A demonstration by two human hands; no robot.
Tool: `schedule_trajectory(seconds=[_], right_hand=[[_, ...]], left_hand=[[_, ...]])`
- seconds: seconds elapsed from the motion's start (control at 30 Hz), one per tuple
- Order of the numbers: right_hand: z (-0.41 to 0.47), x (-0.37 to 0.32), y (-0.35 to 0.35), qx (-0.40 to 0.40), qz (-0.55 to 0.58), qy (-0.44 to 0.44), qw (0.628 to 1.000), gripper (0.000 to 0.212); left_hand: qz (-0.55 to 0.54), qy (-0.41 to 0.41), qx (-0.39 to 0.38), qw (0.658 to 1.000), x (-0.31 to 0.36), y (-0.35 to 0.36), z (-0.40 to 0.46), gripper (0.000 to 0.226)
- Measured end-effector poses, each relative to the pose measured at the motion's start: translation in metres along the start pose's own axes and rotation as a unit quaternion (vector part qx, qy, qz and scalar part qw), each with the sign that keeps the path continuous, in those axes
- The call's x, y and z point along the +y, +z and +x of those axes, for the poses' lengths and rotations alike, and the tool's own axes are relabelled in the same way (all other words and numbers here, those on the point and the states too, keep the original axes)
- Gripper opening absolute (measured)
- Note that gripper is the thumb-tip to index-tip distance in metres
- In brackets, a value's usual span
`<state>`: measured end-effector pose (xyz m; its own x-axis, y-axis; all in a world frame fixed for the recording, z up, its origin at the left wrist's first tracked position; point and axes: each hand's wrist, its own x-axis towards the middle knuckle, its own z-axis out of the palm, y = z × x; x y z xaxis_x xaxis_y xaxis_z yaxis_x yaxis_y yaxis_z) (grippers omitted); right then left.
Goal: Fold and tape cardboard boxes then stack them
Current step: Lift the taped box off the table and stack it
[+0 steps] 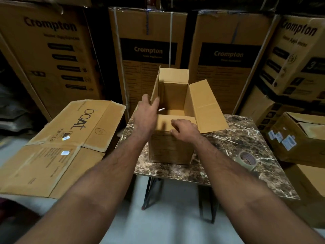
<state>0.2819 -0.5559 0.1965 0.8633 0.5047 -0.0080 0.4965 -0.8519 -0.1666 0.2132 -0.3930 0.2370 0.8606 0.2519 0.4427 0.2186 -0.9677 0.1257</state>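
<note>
A plain cardboard box (169, 148) stands upright on a marble-patterned table (228, 138), its top open. The far flap and left flap stand up, and the right flap (205, 106) lies spread outward. My left hand (147, 110) reaches to the left flap, fingers straight against its near edge. With curled fingers, my right hand (184, 129) presses on the near flap, which is folded inward over the opening. A roll of tape (247, 160) lies on the table to the right of the box, apart from both hands.
A flattened "boat" cardboard box (70, 138) lies to the left of the table. Tall Crompton cartons (149, 53) line the back wall. More cartons (297, 138) are stacked at the right. Grey floor shows below the table.
</note>
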Motion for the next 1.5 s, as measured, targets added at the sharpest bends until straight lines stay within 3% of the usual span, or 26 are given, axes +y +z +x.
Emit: schedule_trajectory(seconds=[0.07, 0.2, 0.37, 0.47, 0.57, 0.73, 0.93, 1.13, 1.27, 1.33, 1.47, 1.5], right_hand=[[0.003, 0.004, 0.003, -0.035, -0.024, 0.020, 0.999, 0.054], [0.010, 0.002, 0.002, -0.068, -0.045, 0.036, 0.996, 0.064], [0.026, 0.010, -0.013, -0.167, -0.052, 0.075, 0.982, 0.078], [0.045, 0.015, -0.020, -0.195, -0.001, 0.102, 0.976, 0.088], [0.078, 0.025, -0.030, -0.149, 0.011, 0.108, 0.983, 0.088], [0.152, 0.046, -0.013, -0.097, 0.020, 0.077, 0.992, 0.083], [0.263, 0.097, -0.022, -0.058, 0.058, 0.090, 0.993, 0.088], [0.362, 0.145, -0.037, -0.024, 0.179, 0.127, 0.975, 0.084], [0.404, 0.169, -0.048, 0.011, 0.313, 0.171, 0.934, 0.086], [0.417, 0.176, -0.053, 0.053, 0.429, 0.194, 0.880, 0.083], [0.422, 0.173, -0.057, 0.196, 0.587, 0.226, 0.752, 0.057], [0.422, 0.171, -0.057, 0.208, 0.614, 0.218, 0.730, 0.060]], left_hand=[[0.067, -0.042, -0.029, 0.996, -0.008, -0.007, 0.005, 0.045], [0.194, -0.068, -0.069, 0.976, -0.025, -0.019, 0.025, 0.033], [0.313, -0.110, -0.156, 0.930, -0.039, -0.022, 0.071, 0.034], [0.404, -0.063, -0.166, 0.897, -0.046, 0.001, 0.079, 0.039], [0.369, 0.017, -0.147, 0.918, -0.029, 0.032, 0.097, 0.038], [0.310, 0.045, -0.186, 0.931, -0.001, 0.081, 0.141, 0.046], [0.232, 0.016, -0.161, 0.959, 0.010, 0.117, 0.238, 0.059], [0.200, -0.073, -0.199, 0.957, 0.012, 0.155, 0.305, 0.073], [0.172, -0.109, -0.198, 0.959, 0.013, 0.172, 0.333, 0.079], [0.148, -0.129, -0.210, 0.958, 0.010, 0.178, 0.347, 0.073], [0.136, -0.166, -0.216, 0.952, 0.002, 0.185, 0.359, 0.067], [0.137, -0.164, -0.212, 0.954, 0.000, 0.185, 0.359, 0.069]])
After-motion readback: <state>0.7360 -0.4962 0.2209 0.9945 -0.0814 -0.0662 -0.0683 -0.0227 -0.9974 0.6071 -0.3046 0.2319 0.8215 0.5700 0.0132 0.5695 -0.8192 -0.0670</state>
